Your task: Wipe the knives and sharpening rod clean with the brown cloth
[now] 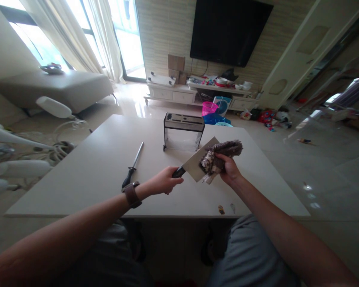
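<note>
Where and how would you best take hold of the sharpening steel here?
Probably by the black handle, from above and the left: it lies on the table, handle nearest the camera, slim rod pointing away, while the left hand extends past on its right.

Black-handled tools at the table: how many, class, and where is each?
2: the cleaver in the left hand, and the sharpening steel lying on the table, left of the knife block.

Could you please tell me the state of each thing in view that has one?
Cleaver: held, blade partly covered
Cloth: bunched against the blade
Left hand: closed around the cleaver's handle
Right hand: gripping the cloth
Sharpening rod: lying on the table
Slotted stand: upright
Television: screen dark
Curtains: partly open
</note>
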Motion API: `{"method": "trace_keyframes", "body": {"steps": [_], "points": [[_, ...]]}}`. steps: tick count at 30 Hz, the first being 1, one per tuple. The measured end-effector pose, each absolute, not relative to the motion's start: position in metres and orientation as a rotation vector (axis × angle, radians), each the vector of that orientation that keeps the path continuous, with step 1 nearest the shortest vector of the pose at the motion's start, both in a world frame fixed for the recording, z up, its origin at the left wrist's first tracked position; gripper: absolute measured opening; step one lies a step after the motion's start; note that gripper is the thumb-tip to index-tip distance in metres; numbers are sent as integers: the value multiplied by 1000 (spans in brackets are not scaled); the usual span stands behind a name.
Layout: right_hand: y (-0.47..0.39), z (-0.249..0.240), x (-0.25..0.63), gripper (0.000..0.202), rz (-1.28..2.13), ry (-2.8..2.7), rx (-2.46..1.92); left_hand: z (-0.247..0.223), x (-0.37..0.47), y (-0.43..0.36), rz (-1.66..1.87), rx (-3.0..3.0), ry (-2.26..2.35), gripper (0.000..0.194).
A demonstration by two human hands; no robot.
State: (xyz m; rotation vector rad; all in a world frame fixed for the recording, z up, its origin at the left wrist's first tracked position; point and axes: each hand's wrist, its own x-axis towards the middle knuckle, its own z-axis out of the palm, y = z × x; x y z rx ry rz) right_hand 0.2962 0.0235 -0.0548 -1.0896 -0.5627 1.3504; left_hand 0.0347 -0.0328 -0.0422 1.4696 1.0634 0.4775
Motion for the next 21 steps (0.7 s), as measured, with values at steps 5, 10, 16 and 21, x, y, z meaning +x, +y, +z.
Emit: {"method": "trace_keyframes", "body": {"steps": [5,10,16,21], "points": [[26,-55,297,18,1346,-568,-1067,-43,37,-32,474,1481,1081,16],[26,-57,297,18,1345,-565,-1066,-43,36,-33,476,1475,1095,16],[24,-57,295,16,1368,-588,-1100,-43,33,-36,467,1446,1101,16],[24,-55,293,16,1372,-583,-1105,-42,33,-37,477,1436,1087,16]]}}
